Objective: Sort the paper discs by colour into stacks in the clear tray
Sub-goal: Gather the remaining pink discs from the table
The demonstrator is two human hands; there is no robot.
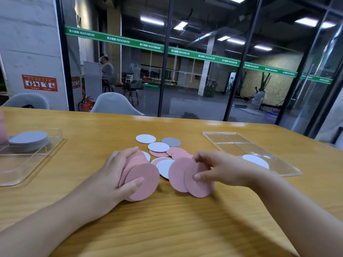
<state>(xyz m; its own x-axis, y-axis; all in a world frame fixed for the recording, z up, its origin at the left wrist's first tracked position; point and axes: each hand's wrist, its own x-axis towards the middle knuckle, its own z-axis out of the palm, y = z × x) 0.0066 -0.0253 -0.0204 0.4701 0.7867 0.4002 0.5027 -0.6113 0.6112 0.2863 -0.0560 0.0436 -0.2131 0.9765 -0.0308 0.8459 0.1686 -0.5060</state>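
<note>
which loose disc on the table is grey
The grey disc at the far right of the loose pile; the others loose around it are white or pink.

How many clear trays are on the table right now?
2. One clear tray sits at the far left, holding a stack of grey discs. The other clear tray lies to the right of the right hand, with one white disc in it.

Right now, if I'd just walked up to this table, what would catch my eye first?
Probably the two hands at the middle of the wooden table: the left hand grips a thick stack of pink discs, and the right hand pinches two more pink discs. Behind them lie loose white, pink and grey discs, and a grey stack sits in a clear tray far left.
</note>
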